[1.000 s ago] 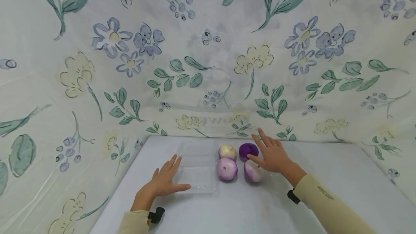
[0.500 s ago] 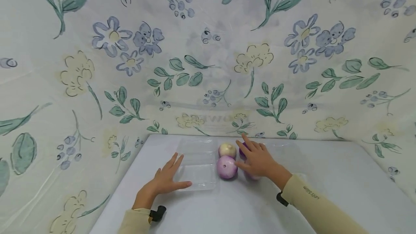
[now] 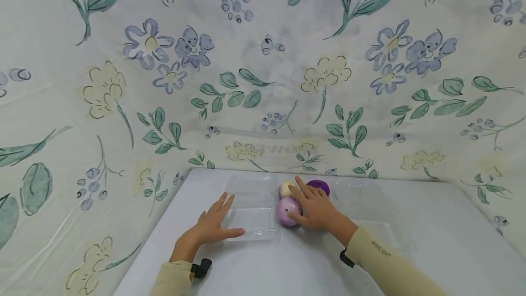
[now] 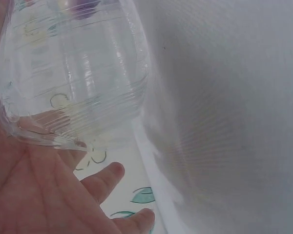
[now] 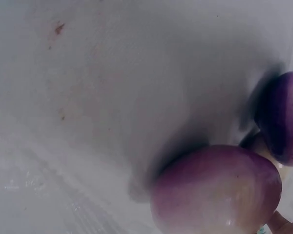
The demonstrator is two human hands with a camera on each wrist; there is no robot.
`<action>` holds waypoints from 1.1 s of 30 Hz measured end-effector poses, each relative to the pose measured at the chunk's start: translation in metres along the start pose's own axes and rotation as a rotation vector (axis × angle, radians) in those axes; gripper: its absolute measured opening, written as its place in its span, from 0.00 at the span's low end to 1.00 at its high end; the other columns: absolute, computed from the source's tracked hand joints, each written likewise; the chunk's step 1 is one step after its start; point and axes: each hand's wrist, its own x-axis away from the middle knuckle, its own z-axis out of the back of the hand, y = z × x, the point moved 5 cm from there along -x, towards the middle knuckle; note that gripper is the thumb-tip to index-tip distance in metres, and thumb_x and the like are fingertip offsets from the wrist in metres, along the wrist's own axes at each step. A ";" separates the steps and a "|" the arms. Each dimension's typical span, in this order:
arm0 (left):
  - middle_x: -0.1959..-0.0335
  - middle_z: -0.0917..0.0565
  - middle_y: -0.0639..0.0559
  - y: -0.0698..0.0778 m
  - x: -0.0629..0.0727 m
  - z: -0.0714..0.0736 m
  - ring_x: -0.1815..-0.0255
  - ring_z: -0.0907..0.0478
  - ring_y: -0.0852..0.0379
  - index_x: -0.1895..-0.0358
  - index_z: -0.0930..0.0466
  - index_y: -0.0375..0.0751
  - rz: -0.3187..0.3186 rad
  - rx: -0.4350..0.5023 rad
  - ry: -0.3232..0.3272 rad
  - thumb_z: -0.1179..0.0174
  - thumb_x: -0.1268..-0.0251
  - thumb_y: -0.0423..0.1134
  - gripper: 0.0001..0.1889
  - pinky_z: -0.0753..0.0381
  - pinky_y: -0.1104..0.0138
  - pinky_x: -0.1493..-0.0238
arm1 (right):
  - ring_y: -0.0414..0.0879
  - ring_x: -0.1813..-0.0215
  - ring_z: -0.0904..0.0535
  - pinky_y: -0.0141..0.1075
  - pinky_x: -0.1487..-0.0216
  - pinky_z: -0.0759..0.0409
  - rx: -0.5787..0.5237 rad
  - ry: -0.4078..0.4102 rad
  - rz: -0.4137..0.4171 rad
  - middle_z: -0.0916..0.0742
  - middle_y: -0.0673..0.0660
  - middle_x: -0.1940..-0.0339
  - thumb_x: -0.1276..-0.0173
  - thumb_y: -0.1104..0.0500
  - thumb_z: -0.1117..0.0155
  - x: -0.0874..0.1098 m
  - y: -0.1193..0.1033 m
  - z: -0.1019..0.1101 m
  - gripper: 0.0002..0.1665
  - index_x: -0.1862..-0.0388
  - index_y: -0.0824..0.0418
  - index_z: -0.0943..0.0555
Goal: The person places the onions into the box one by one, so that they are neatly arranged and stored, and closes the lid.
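Observation:
My left hand (image 3: 211, 225) has its fingers spread beside a clear plastic container (image 3: 255, 207), the thumb along its near edge. In the left wrist view the container (image 4: 88, 73) lies against the palm. Over a group of onions, my right hand (image 3: 318, 209) reaches with extended fingers. Its thumb overlaps a pink-purple onion (image 3: 287, 209), and its fingertips lie over a pale yellowish onion (image 3: 285, 189). A dark purple onion (image 3: 319, 187) shows behind the hand. In the right wrist view, a purple-and-white onion (image 5: 217, 190) fills the lower part; the hand covers it in the head view.
Another clear plastic container (image 3: 382, 229) lies to the right of the onions, partly behind the right forearm. Both stand on a white table (image 3: 263, 268). A floral-printed sheet (image 3: 263, 67) hangs behind the table and along its left side.
My right hand has moved left, from the dark purple onion and its near neighbour towards the pale and pink-purple onions. My left hand has stayed beside the container.

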 end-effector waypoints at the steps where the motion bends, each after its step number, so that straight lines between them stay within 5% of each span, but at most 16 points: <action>1: 0.18 0.56 0.40 0.000 0.000 0.000 0.20 0.54 0.35 0.20 0.53 0.45 0.001 -0.003 0.000 0.31 0.50 0.67 0.59 0.58 0.28 0.30 | 0.63 0.24 0.38 0.64 0.27 0.42 -0.005 0.000 0.002 0.48 0.58 0.17 0.30 0.33 0.46 0.000 -0.001 -0.001 0.47 0.20 0.52 0.44; 20: 0.18 0.56 0.40 0.001 -0.001 -0.002 0.20 0.53 0.34 0.20 0.52 0.46 -0.002 -0.022 0.000 0.32 0.51 0.68 0.59 0.57 0.27 0.30 | 0.62 0.23 0.40 0.62 0.26 0.40 -0.046 -0.010 0.030 0.49 0.57 0.17 0.32 0.31 0.46 -0.002 -0.011 -0.016 0.49 0.19 0.48 0.47; 33: 0.18 0.57 0.40 0.000 -0.002 -0.002 0.20 0.55 0.34 0.20 0.52 0.46 0.013 0.015 -0.005 0.31 0.51 0.66 0.59 0.58 0.29 0.29 | 0.62 0.28 0.32 0.62 0.33 0.30 -0.113 0.039 0.090 0.32 0.61 0.25 0.37 0.42 0.32 -0.004 -0.017 -0.018 0.47 0.24 0.56 0.37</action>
